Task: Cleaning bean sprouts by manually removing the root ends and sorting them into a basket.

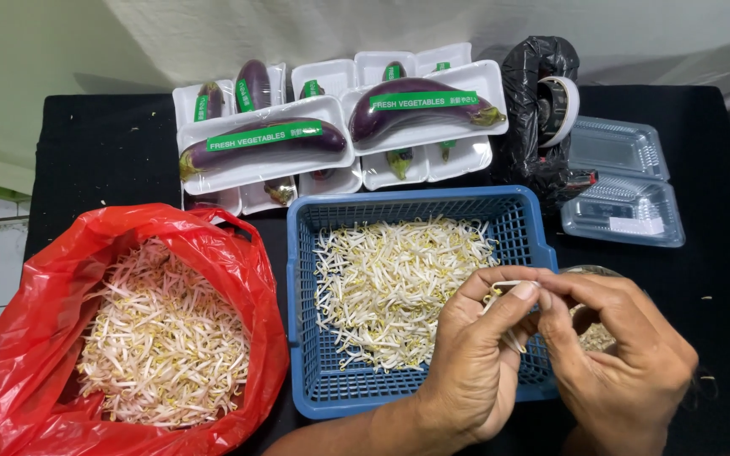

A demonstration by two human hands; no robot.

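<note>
black cloth (95, 152) covers the work table, with a pale wall or sheet behind it at twelve o'clock.

nearest, at five o'clock: left hand (475, 363) and right hand (623, 355) meet fingertip to fingertip over the right edge of the basket. both are pinched shut on a single bean sprout (507, 291), its pale stem running between the two sets of fingertips. a few more sprouts hang under the left fingers. just behind the right hand, a round container of brownish bits (595, 338), mostly hidden.

centre: blue plastic basket (314, 380), slotted walls, holding a loose spread of bean sprouts (390, 287), thicker toward its far side.

eight o'clock: red plastic bag (238, 279), mouth open, heaped with more sprouts (162, 338). it touches the basket's left wall.

two o'clock: clear hinged plastic boxes (627, 181), stacked, closed.

one o'clock: black bag (530, 110) bunched around a tape roll (561, 110).

eleven to twelve o'clock, farthest: white foam trays (331, 181) in layers, each with a purple eggplant (272, 139) wrapped and banded by a green label; a second large one (420, 101) lies beside it.
</note>
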